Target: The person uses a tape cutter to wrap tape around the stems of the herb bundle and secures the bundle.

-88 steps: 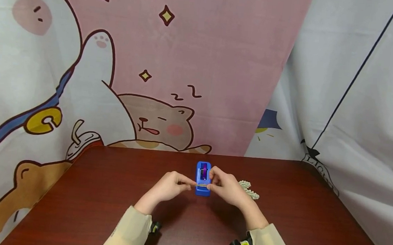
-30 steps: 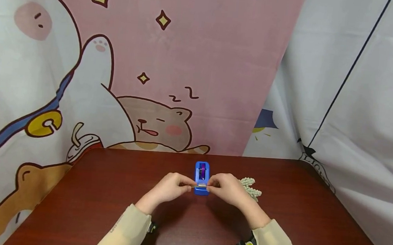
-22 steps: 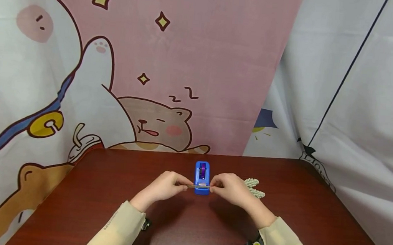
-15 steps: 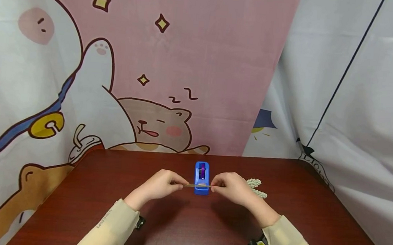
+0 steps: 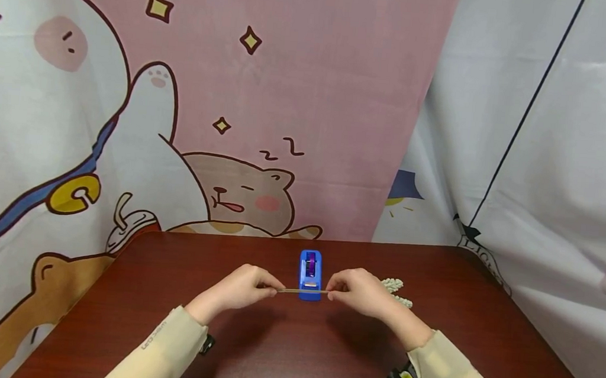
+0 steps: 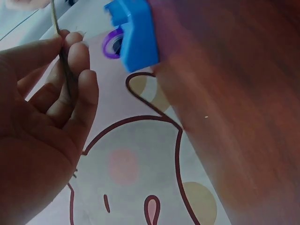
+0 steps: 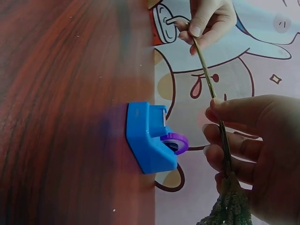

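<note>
My left hand [image 5: 238,291] pinches the free end of a small bunch of thin stems, and my right hand [image 5: 361,291] grips the bunch farther along. The straight stems [image 5: 302,291] stretch level between the two hands. Beyond the right hand show the bunch's pale green, knobbly heads [image 5: 393,291], which look like ears of grain. In the right wrist view the stems [image 7: 206,70] run past thumb and fingers down to the darker heads [image 7: 229,204]. In the left wrist view the stem end lies across the left fingers [image 6: 84,89].
A blue tape dispenser [image 5: 310,272] with a purple roll [image 7: 174,143] stands on the dark red-brown table [image 5: 290,354], just behind the stems. Cartoon-printed curtains [image 5: 342,97] hang along the table's back edge and sides.
My hands have drawn apart, mostly the left hand sliding leftward toward the stem end, so more stem shows between them. The heads show a little farther right. The dispenser stands where it was.
</note>
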{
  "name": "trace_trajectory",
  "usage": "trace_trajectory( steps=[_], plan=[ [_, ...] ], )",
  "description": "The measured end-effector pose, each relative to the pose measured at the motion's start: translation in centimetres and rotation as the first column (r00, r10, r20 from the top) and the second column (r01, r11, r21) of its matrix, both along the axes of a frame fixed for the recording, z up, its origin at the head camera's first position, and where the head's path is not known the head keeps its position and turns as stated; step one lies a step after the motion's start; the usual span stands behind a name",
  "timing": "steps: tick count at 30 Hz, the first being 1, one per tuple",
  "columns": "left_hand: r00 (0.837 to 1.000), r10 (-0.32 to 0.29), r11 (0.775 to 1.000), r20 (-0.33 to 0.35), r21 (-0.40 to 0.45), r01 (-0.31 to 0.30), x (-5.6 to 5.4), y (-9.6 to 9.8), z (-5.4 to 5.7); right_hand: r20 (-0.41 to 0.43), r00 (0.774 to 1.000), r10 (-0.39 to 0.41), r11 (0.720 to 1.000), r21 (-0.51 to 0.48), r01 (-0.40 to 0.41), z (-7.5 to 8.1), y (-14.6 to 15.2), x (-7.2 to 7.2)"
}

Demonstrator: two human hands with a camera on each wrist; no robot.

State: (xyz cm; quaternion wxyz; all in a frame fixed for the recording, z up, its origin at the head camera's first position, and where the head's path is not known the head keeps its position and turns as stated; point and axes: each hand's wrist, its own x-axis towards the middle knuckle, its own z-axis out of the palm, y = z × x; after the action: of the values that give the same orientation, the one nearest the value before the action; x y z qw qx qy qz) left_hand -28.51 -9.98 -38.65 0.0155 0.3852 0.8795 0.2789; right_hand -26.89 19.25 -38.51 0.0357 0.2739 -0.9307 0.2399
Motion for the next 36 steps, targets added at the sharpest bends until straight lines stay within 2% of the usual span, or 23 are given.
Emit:
trace_trajectory(
  steps=[4,10,15,18,26,33,36],
  plan=[
    [1.0,-0.026,0.999,-0.004,-0.018,0.026,0.2,0.1,-0.5,0.0,1.0,0.017,1.0,0.017,-0.017,-0.3,0.0,0.2],
    [0.998,-0.059,0.997,0.031,-0.045,0.06,0.7,-0.3,-1.5,0.029,0.999,0.023,0.999,0.028,-0.024,-1.0,-0.3,0.8],
    [0.996,-0.087,0.993,-0.013,-0.077,0.086,1.1,-0.7,-2.5,0.017,0.999,0.045,0.998,0.034,-0.045,-2.2,-0.5,1.2],
    [0.995,-0.094,0.992,-0.032,-0.089,0.091,1.1,-0.7,-3.0,-0.004,0.999,0.051,0.998,0.022,-0.051,-3.1,-0.5,1.3],
    [0.994,-0.104,0.989,-0.019,-0.111,0.102,1.2,-0.6,-4.2,-0.073,0.996,0.053,0.999,0.015,-0.052,-5.2,-0.8,1.6],
    [0.986,-0.132,0.979,-0.101,-0.168,0.114,0.8,-0.4,-4.9,-0.065,0.997,0.041,0.999,0.005,-0.041,-6.0,-1.0,1.5],
    [0.985,-0.13,0.977,-0.116,-0.183,0.108,0.7,-0.3,-5.0,-0.047,0.998,0.037,0.999,0.014,-0.037,-6.2,-1.1,1.4]
  ],
)
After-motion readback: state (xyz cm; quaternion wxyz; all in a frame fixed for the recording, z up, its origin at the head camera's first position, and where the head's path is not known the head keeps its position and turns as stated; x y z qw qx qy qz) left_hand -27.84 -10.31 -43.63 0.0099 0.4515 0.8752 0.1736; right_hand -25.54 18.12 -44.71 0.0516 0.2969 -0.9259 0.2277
